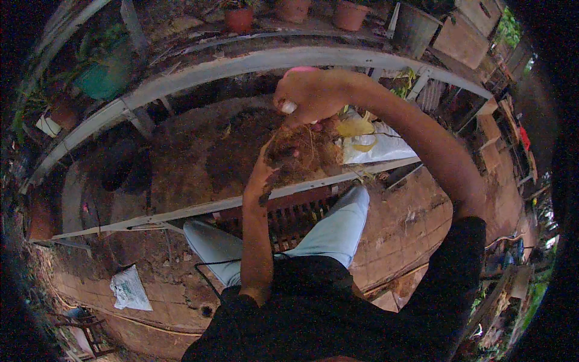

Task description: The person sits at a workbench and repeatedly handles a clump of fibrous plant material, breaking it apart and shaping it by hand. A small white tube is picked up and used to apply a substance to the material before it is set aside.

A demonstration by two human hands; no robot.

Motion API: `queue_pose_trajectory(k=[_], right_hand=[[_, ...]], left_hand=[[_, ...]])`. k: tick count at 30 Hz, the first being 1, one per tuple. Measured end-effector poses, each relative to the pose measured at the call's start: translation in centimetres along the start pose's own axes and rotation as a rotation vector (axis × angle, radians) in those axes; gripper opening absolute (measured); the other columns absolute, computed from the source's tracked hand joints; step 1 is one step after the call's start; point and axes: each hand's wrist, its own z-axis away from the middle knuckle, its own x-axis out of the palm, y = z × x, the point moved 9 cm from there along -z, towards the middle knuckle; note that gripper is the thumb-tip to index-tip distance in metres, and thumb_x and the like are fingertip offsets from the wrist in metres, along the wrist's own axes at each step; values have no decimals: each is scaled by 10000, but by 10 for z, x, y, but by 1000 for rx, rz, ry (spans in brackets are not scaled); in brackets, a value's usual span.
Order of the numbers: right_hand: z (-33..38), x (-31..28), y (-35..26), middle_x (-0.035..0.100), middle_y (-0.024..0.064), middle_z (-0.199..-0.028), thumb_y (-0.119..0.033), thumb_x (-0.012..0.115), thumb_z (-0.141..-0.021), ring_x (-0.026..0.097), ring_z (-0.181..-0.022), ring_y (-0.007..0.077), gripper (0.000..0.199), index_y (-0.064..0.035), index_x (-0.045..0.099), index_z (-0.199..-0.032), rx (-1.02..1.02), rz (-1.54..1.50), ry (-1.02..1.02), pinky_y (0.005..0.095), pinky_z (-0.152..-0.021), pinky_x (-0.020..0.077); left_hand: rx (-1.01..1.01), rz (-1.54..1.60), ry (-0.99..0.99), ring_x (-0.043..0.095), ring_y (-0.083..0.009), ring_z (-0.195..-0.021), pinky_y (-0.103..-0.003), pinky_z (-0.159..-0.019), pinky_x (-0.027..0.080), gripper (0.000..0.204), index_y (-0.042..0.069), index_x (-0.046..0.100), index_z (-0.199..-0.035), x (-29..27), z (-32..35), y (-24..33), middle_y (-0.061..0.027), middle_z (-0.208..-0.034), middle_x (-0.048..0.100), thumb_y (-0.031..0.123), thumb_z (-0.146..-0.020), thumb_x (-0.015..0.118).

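My right hand (pixel 310 96) is raised in front of me, closed on a pink-handled tool (pixel 298 71) whose pale end shows below my fingers. Under it hangs a clump of soil with thin straw-coloured roots (pixel 301 148). My left hand (pixel 264 175) reaches up from below and pinches the lower left of that root clump, soil on its fingers. Both hands are over a bed of brown soil (pixel 199 151) inside a low grey frame.
A curved grey rail (pixel 241 63) runs behind the bed, with terracotta pots (pixel 239 18) beyond it. A white and yellow bag (pixel 371 142) lies to the right. A rusty grate (pixel 289 217) sits between my legs. A white bag (pixel 129 288) lies on the brick floor, lower left.
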Motion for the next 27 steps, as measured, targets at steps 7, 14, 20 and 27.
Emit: queue_pose_trajectory(k=[7,14,20,27], right_hand=[[4,-2,-31,618,174,-778,-126,623,-751,613,-817,363,333,25,537,-1036,-419,578,454,421,-712,490],[17,-3,-57,598,205,-746,-55,593,-749,590,-709,403,329,19,475,-1048,-542,391,602,478,-639,454],[20,-72,-36,590,222,-750,22,541,-745,600,-731,414,282,-9,467,-1015,-465,303,885,481,-649,460],[-4,-108,39,624,259,-828,-117,560,-822,598,-829,483,300,-18,473,-1092,-447,32,1090,558,-698,488]], left_hand=[[11,292,-4,472,-227,-1227,-373,-1037,392,835,48,227,-1442,5,6,4,-118,-1343,453,248,-797,717],[-145,186,144,525,-222,-1165,-348,-1021,412,783,33,254,-1432,-9,15,-14,-117,-1295,494,138,-790,688],[-10,-44,-273,454,-229,-1242,-364,-1067,344,785,22,293,-1420,63,13,38,-119,-1340,459,121,-760,705],[64,110,-193,460,-239,-1242,-374,-1064,342,640,23,348,-1400,53,13,-10,-118,-1358,461,271,-862,590]])
